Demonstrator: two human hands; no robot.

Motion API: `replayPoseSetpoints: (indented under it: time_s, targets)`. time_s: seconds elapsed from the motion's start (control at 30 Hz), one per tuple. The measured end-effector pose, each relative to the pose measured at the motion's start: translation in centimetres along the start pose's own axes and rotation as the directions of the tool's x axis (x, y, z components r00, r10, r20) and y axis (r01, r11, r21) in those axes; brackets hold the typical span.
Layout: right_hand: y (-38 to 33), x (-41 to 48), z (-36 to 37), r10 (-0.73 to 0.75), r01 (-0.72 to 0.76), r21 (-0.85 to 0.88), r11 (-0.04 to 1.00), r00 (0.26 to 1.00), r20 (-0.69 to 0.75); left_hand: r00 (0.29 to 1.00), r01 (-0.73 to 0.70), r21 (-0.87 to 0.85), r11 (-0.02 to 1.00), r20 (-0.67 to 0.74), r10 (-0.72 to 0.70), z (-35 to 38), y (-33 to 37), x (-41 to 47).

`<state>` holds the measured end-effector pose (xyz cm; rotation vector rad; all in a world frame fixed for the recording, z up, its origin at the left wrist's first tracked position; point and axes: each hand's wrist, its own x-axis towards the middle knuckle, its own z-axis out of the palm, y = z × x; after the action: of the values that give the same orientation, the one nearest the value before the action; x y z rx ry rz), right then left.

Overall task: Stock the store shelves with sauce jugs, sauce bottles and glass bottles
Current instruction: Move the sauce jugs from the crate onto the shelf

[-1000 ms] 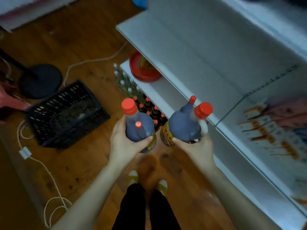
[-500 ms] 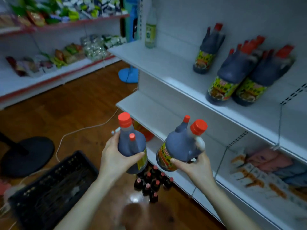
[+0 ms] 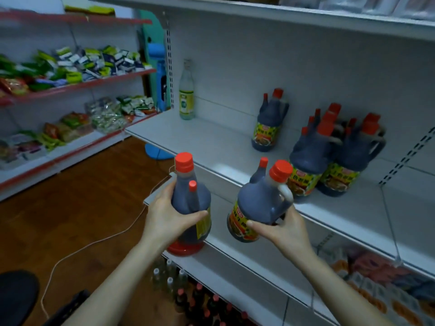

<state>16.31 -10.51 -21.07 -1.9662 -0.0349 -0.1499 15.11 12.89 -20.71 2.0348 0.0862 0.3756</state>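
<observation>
My left hand grips a dark sauce jug with red caps, held upright in front of the white shelf. My right hand holds a second dark sauce jug, tilted left, by its lower body. On the shelf stand three more sauce jugs: one alone toward the back and two close together at the right. A clear glass bottle with a yellow-green label stands at the shelf's far left.
Small sauce bottles and clear glass bottles stand on the wooden floor below. A red bowl sits on the lower shelf. Snack shelves line the left wall. A white cable crosses the floor; a black crate corner shows bottom left.
My view rose from the floor and crate to the middle shelf. Both hands lifted their jugs upward and toward the shelf with the standing jugs.
</observation>
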Motion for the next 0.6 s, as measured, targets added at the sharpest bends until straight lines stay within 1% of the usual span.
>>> replayPoseSetpoints:
  time_s: [0.07, 0.23, 0.37, 0.5, 0.6]
  targets:
    - [-0.5, 2.6, -0.1, -0.021, 0.02, -0.022, 1.0, 0.999, -0.032, 1.0, -0.01, -0.007, 1.0, 0.0, 0.01, 0.4, 0.6, 2.2]
    - [-1.6, 8.5, 0.0, -0.047, 0.039, -0.096, 0.995, 0.995, -0.085, 1.0, -0.029, 0.065, 0.997, -0.003, 0.029, 1.1, 1.1, 8.5]
    - [-1.7, 12.5, 0.9, 0.002, -0.015, -0.106, 0.994, 0.993, -0.119, 0.998, -0.05, 0.039, 0.998, 0.05, 0.048, 2.0, 1.3, 14.2]
    - [-1.4, 15.3, 2.2, 0.05, -0.078, -0.131, 0.988, 0.977, -0.208, 0.989, -0.098, 0.049, 0.994, 0.113, 0.092, 3.0, 0.7, 20.3]
    - [-1.6, 16.9, 3.3, 0.089, -0.13, -0.152, 0.98, 0.964, -0.252, 0.985, -0.09, 0.065, 0.994, 0.153, 0.08, 3.9, -0.2, 24.2]
